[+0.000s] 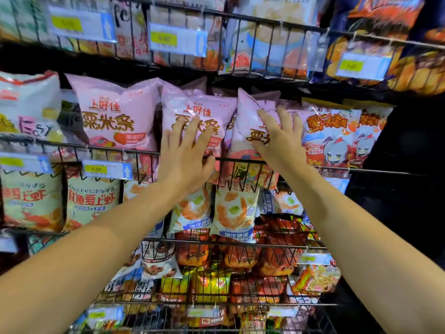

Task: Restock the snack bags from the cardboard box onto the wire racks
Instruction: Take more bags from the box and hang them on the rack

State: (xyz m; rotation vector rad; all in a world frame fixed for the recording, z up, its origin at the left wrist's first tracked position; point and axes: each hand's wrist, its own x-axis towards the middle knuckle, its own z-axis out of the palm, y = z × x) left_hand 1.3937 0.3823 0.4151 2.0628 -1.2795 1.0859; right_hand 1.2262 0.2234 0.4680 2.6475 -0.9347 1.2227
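Pink snack bags (120,116) already fill the wire rack (144,152); left hand (185,155) and right hand (279,141) press flat-fingered, settling two. Cardboard box unseen, so remaining stock is perhaps undeterminable.

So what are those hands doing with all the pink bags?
A person is stocking snacks on a wire rack. The left hand presses flat against the middle pink bag, while the right hand pushes the tilted pink bag beside it into the row. Another pink bag already stands to their left.
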